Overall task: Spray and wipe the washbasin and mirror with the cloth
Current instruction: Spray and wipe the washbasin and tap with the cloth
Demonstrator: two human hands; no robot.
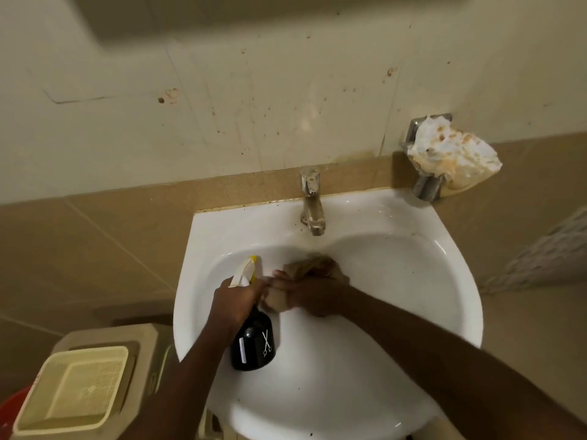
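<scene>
step: wiping bowl, judged early; press flat, sweep toward drain | left hand point(236, 301) clamped round spray bottle point(253, 342), centre-left, nozzle aimed into bowl | right hand point(313, 295) closed over cloth point(305, 269) at mid-frame, arm reaching diagonally | washbasin point(413, 281) beneath; tap point(312, 201) beyond

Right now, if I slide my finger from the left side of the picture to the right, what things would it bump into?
Cream basket → black spray bottle in the left hand → brown cloth under the right hand → crumpled rag on the metal holder.
</scene>
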